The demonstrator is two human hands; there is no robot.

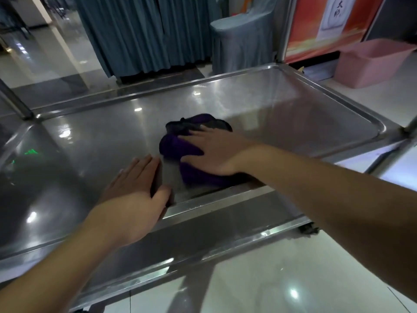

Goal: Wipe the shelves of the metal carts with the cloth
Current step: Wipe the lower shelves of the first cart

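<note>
The purple cloth [180, 147] lies bunched on the top shelf [282, 105] of the metal cart [225, 206], close to the near rim and about in the middle of the shelf's width. A darker part of the cloth sticks out on its far side.

The right hand [212, 152] lies flat on the cloth. Its fingers are straight and a little spread, and they press the cloth down on the shelf; the thumb lies over the near part of the cloth. The right forearm crosses the near rim of the shelf.

The left hand [135, 188] rests flat on the shelf just beside the cloth, on the left of it, and does not touch it. Its fingers are straight and held close together, the thumb is apart and lies near the rim. It holds nothing.

The shelf is shiny steel with a raised edge and shows reflections of lamps. Below its near rim a lower shelf [203, 251] of the same cart is visible.

Beyond the cart, behind the cloth, hang blue-grey curtains [135, 35], and right of them stands a chair with a grey cover [239, 35]. Farther right a pink plastic tub [370, 64] stands on the tiled floor [293, 279], before an orange poster [327, 21].
</note>
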